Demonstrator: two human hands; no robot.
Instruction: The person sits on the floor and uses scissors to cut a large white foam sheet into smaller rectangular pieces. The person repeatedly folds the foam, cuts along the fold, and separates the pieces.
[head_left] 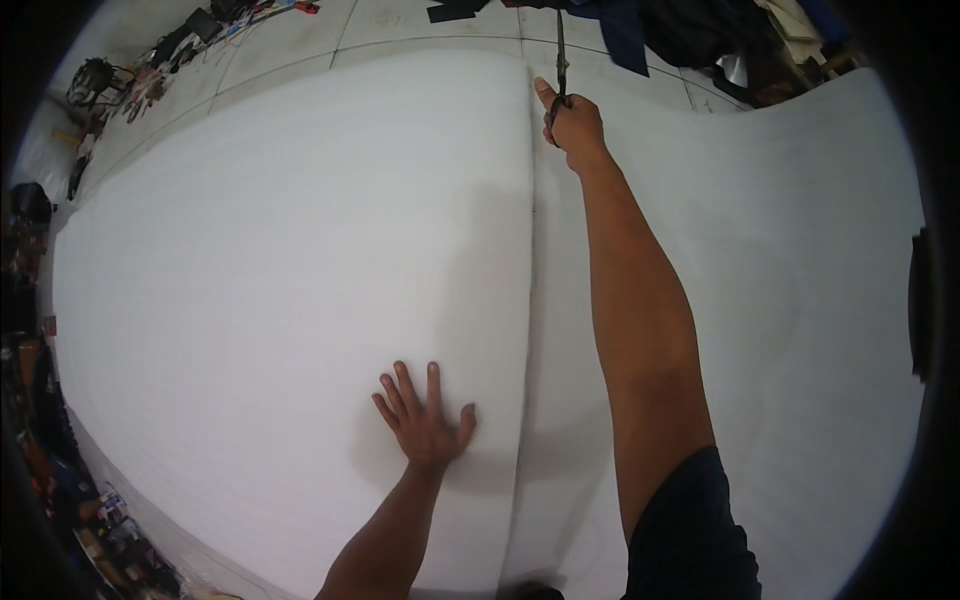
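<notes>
White sheet (300,240) lies under left grip (427,432); right grip (578,126) holds scissors (562,68).

Left hand (428,432) splayed flat on white sheeting (280,250) — right hand (579,128) holds dark scissors (562,76).

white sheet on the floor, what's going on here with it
A person has the left hand spread flat on the left section of the white sheet, fingers apart. The right hand is reached out near the sheet's far side, holding scissors, their blades pointing away over the tiled floor. A long edge runs between the left section and the white right section.
</notes>
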